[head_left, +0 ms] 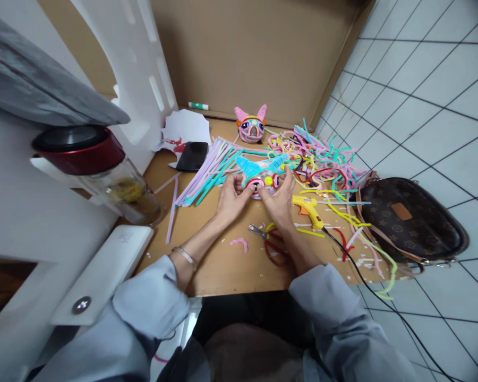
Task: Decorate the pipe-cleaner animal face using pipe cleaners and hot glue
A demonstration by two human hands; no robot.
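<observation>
Both my hands hold a craft head with blue fuzzy ears, a yellow dot and pink-and-red rings, over the middle of the table. My left hand grips its left side, thumb pressed on the front near a dark eye. On the right side my right hand is closed around it, its thumb also on the front. Behind stands a similar pink-eared craft head. Red-handled scissors lie partly under my right forearm. A yellow glue gun rests just right of my right hand.
Pipe cleaners lie in a bundle at left and a tangled heap at right. A black phone, a glass bottle and a white box stand or lie left. A brown bag and black cable are right.
</observation>
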